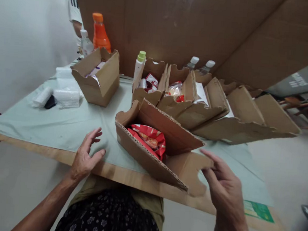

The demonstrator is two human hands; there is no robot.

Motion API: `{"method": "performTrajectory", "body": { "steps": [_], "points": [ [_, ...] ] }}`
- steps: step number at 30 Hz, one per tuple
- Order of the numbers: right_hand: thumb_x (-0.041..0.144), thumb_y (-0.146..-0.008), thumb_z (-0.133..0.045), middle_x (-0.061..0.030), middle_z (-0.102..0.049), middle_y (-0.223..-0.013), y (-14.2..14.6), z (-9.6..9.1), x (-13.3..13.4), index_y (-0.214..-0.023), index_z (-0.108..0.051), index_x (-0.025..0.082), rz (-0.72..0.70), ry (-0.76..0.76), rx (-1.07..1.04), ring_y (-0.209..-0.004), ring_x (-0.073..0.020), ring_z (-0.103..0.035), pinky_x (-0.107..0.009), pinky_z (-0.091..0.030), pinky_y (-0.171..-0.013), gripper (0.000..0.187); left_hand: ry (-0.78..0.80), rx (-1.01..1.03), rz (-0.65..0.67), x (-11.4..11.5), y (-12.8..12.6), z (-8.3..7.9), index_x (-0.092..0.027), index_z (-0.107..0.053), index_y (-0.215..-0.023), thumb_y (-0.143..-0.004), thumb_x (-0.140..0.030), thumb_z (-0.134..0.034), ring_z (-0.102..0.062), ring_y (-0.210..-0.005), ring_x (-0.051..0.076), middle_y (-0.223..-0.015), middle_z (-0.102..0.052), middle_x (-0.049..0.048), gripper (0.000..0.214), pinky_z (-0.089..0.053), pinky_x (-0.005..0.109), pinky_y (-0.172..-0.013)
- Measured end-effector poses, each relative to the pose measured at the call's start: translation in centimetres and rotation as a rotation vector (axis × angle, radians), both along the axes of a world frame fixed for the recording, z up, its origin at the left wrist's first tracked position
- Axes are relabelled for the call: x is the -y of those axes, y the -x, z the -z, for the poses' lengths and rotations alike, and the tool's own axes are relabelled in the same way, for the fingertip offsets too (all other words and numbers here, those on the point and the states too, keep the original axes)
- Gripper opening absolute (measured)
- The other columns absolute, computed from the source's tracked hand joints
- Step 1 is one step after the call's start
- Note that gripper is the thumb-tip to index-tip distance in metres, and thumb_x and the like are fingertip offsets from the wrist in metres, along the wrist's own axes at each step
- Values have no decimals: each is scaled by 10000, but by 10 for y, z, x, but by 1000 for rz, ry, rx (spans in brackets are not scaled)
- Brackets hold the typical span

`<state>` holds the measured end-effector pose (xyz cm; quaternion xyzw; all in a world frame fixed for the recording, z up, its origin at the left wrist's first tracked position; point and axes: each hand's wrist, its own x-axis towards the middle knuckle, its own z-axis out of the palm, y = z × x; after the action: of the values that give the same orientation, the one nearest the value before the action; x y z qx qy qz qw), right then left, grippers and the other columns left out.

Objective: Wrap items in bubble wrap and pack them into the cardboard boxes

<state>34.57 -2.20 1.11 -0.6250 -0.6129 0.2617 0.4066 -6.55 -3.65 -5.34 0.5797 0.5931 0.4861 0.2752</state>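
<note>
My right hand (pixel 224 185) pinches the notched end flap of an open-topped cardboard box (pixel 138 148) between thumb and fingers. That box sits at an angle near the table's front edge. Inside it lies a red snack bag (pixel 154 142) with a food picture on its front; the cardboard walls hide its lower part. To the left of the box, my left hand (pixel 86 156) hovers over the cloth with its fingers apart and nothing in them.
Several cardboard bins (pixel 189 107) with packets stand in a row behind. Another box (pixel 108 80) stands back left, near an orange bottle (pixel 100 33) and bubble-wrap rolls (pixel 67 98). A cardboard panel (pixel 176 32) closes the back. A person's sleeve (pixel 74 6) shows at upper left.
</note>
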Motion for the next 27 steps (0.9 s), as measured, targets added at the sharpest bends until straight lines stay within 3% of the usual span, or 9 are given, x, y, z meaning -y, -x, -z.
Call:
{"method": "performTrajectory", "body": {
  "steps": [3,5,8,12,17,19,21,24,27],
  "points": [
    [575,-856,-683,-161,-746,-1248,-13,24,33,-1507,-543,213,62,-5,-78,-1046,-313,-753,-431,-617,-874,758,4,64,97,-13,-14,-4,-262,-393,-1588,-869,-355,-693,-466,-1478,342,-1639,-433,140,785,-468,503,-1161],
    [702,-790,-703,-196,-742,-1246,-3,41,53,-1424,-622,177,-42,28,-44,-1073,-358,-743,-457,-620,-871,828,64,133,180,-18,-25,2,-265,-387,-1594,-844,-389,-730,-485,-1467,350,-1630,-452,143,835,-456,518,-1180],
    [753,-785,-681,-185,-767,-1156,22,60,65,-1241,-723,174,-93,68,59,-1081,-373,-729,-501,-599,-928,738,141,207,212,-22,-44,12,-237,-457,-1552,-814,-432,-769,-579,-1371,348,-1540,-558,158,824,-465,521,-1173],
    [716,-801,-671,-156,-770,-1075,29,58,29,-1139,-719,184,31,2,123,-1061,-372,-711,-530,-563,-951,632,79,227,89,-39,-75,4,-226,-531,-1487,-892,-389,-692,-652,-1250,285,-1461,-634,129,637,-512,473,-1120],
    [697,-793,-634,-112,-750,-890,19,53,-48,-981,-689,193,124,-58,126,-861,-316,-712,-443,-555,-788,540,-64,172,119,-85,-95,-10,-223,-559,-1473,-930,-278,-557,-652,-1268,252,-1434,-665,103,547,-534,437,-1088],
    [681,-798,-612,-113,-758,-908,19,63,-57,-1028,-688,188,133,-32,125,-854,-309,-724,-406,-549,-724,549,-65,74,132,-91,-85,-4,-230,-582,-1458,-906,-278,-568,-639,-1297,259,-1429,-670,105,554,-537,447,-1087],
    [663,-827,-588,-131,-772,-1028,17,80,-48,-1132,-688,183,152,5,133,-883,-307,-737,-380,-546,-672,577,-57,-103,98,-87,-62,4,-247,-642,-1394,-875,-291,-599,-622,-1322,263,-1422,-674,97,523,-520,454,-1114],
    [641,-883,-550,-159,-728,-1274,9,109,-20,-1220,-696,183,192,-7,209,-1056,-338,-720,-439,-578,-787,586,-42,-349,-135,-80,1,7,-260,-716,-1254,-844,-309,-603,-597,-1333,288,-1402,-672,97,428,-457,498,-1177],
    [615,-925,-512,-165,-695,-1352,2,127,-2,-1132,-741,177,179,-64,283,-1214,-380,-657,-539,-545,-970,536,-19,-424,-335,-98,77,-10,-226,-702,-1215,-829,-290,-572,-459,-1441,366,-1449,-603,141,413,-279,612,-1255]
  ]
}}
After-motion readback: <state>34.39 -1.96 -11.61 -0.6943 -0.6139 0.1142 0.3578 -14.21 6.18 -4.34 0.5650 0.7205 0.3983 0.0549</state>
